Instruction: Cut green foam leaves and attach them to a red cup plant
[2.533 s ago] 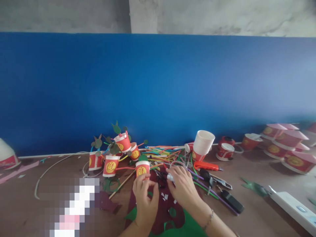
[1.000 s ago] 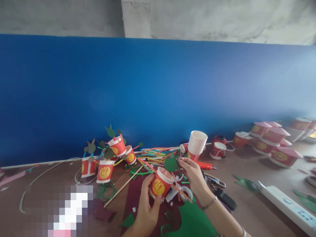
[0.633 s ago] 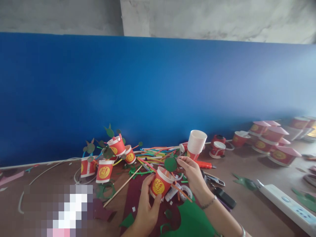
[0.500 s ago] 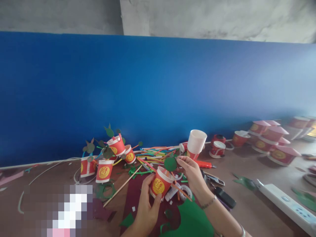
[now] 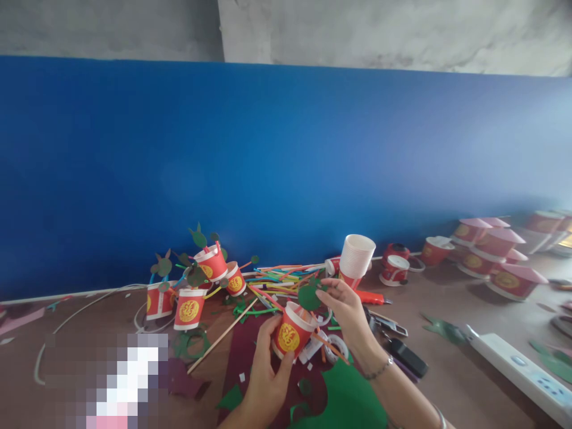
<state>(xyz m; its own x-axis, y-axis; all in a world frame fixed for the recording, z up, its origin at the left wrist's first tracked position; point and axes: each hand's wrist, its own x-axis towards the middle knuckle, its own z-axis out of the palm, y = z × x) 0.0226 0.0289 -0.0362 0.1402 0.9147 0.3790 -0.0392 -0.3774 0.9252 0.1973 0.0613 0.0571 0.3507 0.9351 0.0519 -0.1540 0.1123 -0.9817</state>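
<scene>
My left hand (image 5: 267, 372) is wrapped round a red paper cup (image 5: 289, 336) with a yellow emblem and white rim, tilted slightly. Between the thumb and fingers of my right hand (image 5: 342, 304) is a green paper disc (image 5: 309, 296), held just above the cup's rim. An orange straw piece shows at the cup's mouth, below the disc; whether the two are joined I cannot tell. Below the hands lie green paper (image 5: 346, 393), a roll of tape (image 5: 337, 350) and a small white bottle (image 5: 315, 347).
Finished-looking cups with green paper shapes (image 5: 189, 310) stand on the left. Straws (image 5: 286, 277) are heaped behind the hands, beside a stack of cups (image 5: 356, 256). A red-handled cutter (image 5: 370, 297), a black key fob (image 5: 406, 356), a power strip (image 5: 521, 363) and pink-topped cups (image 5: 516, 281) are on the right.
Fingers of my right hand have shifted slightly on the green disc, which has turned a little. My left hand still grips the cup in nearly the same place.
</scene>
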